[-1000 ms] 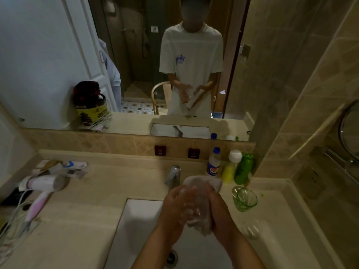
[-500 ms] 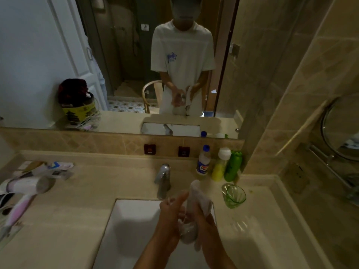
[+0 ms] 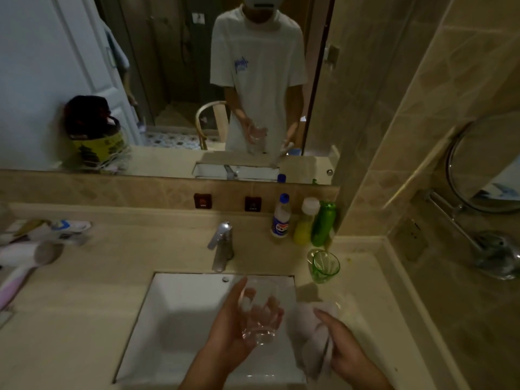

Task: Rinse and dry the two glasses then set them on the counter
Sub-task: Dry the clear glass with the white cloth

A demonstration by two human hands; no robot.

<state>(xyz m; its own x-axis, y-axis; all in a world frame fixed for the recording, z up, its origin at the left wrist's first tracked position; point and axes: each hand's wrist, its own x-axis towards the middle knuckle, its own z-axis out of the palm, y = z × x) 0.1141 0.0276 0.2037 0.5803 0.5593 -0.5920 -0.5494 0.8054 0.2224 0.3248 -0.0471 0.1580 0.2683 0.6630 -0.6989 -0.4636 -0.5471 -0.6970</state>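
A beige stone counter (image 3: 84,291) ran around a white sink (image 3: 174,319) under a wide mirror, with a tap (image 3: 222,243) at the back edge and three bottles (image 3: 304,220) in the right corner. Over the basin the left hand (image 3: 225,333) held a clear glass (image 3: 259,313) upright, mouth up and long axis near vertical, the thumb on its far side and the fingers (image 3: 270,311) curled around the near side. The right hand (image 3: 346,347) was apart from it, just to the right, closed on a pale cloth (image 3: 315,327) that hung over the sink's right edge. A green glass (image 3: 325,266) stood on the counter beyond the cloth, well clear of both hands. Judging by this, the clear glass would go down to the right, and the left hand already had it
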